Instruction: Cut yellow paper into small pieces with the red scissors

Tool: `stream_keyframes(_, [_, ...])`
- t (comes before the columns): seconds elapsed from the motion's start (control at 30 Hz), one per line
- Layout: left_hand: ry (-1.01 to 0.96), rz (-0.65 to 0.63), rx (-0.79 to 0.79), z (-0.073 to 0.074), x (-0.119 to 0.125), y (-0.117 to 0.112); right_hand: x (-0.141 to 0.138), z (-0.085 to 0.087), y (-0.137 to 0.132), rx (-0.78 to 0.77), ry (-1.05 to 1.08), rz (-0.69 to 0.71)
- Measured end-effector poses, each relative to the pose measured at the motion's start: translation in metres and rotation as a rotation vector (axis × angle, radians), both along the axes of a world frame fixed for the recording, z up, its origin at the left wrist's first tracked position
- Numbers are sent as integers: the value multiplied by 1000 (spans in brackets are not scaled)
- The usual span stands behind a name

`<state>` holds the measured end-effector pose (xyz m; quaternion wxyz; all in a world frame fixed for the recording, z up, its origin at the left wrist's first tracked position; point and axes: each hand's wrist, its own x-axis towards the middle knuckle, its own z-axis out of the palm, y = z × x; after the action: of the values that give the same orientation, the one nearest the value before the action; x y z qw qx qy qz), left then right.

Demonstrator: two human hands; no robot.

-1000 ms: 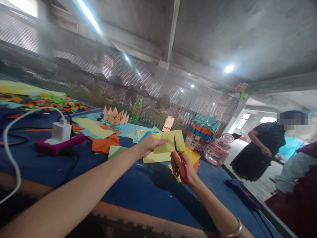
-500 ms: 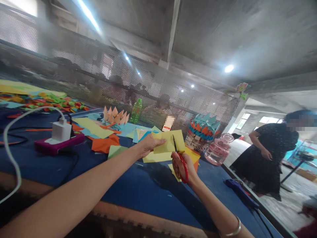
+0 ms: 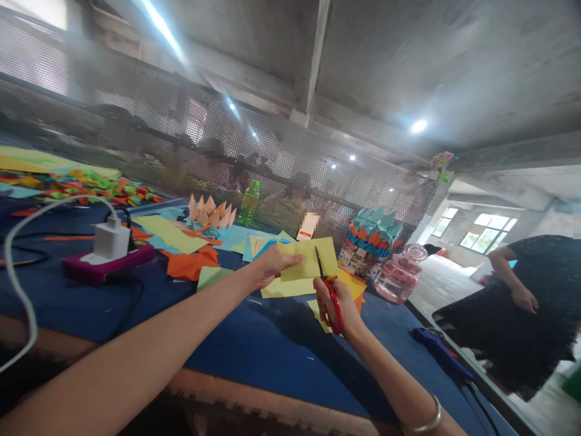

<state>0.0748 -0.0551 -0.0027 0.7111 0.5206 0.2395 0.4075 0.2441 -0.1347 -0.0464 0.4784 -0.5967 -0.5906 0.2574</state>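
Pinched in my left hand (image 3: 275, 266) is the left side of a yellow sheet of paper (image 3: 302, 257), raised above the table. My right hand (image 3: 338, 303) grips red-handled scissors (image 3: 336, 312), with fingers through the loops. Their dark blades point upward across the right part of the sheet. Whether the blades are parted is hard to make out. Below the held sheet, another pale yellow sheet (image 3: 288, 289) lies on the table. Yellow and orange papers (image 3: 354, 284) lie just behind my right hand.
A pink jar (image 3: 398, 275) and a folded-paper basket (image 3: 370, 239) stand at the right. A blue glue gun (image 3: 442, 354) lies near the right edge. On the left are a purple power strip (image 3: 86, 269) with a white charger, cables and an orange paper (image 3: 193, 262). A person (image 3: 531, 309) stands beyond the table.
My hands, the yellow sheet and the scissors have barely moved; the scissor loops look slightly closer together. The person at the right has come nearer and moved toward the right edge.
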Motion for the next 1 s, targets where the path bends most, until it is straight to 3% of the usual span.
stream_keyframes(0.33, [-25, -55, -4, 0, 2, -4, 2, -1, 0, 19, -69, 9])
stream_keyframes(1.0, [-8, -78, -13, -4, 4, -3, -6, -1, -3, -1, 175, 2])
